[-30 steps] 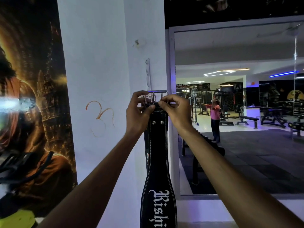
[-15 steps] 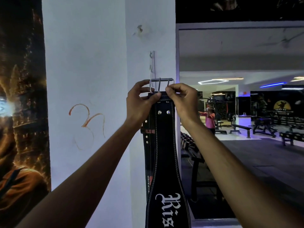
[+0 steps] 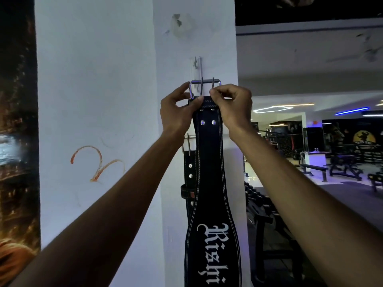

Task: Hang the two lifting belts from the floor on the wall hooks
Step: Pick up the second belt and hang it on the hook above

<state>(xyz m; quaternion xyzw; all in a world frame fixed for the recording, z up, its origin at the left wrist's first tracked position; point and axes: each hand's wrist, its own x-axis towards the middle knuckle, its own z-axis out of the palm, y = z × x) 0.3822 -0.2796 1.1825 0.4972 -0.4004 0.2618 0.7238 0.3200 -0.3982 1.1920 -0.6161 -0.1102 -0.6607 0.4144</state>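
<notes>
A black lifting belt (image 3: 209,162) with white stitching and white lettering hangs straight down in front of a white pillar (image 3: 196,44). My left hand (image 3: 176,112) and my right hand (image 3: 234,108) both pinch its top end, just below its steel two-prong buckle (image 3: 205,85). The buckle is raised against the pillar, right under a metal wall hook (image 3: 197,65). Behind the held belt, a second black belt (image 3: 189,175) hangs on the pillar from a lower hook (image 3: 187,139), mostly hidden.
A dark poster (image 3: 16,141) covers the wall at the left. An orange mark (image 3: 97,162) is painted on the white wall. A large mirror (image 3: 310,121) at the right reflects gym benches and lights.
Both hands have lifted the belt's buckle higher up the pillar, closer to the upper hook. The lower hanging belt now shows more behind it.
</notes>
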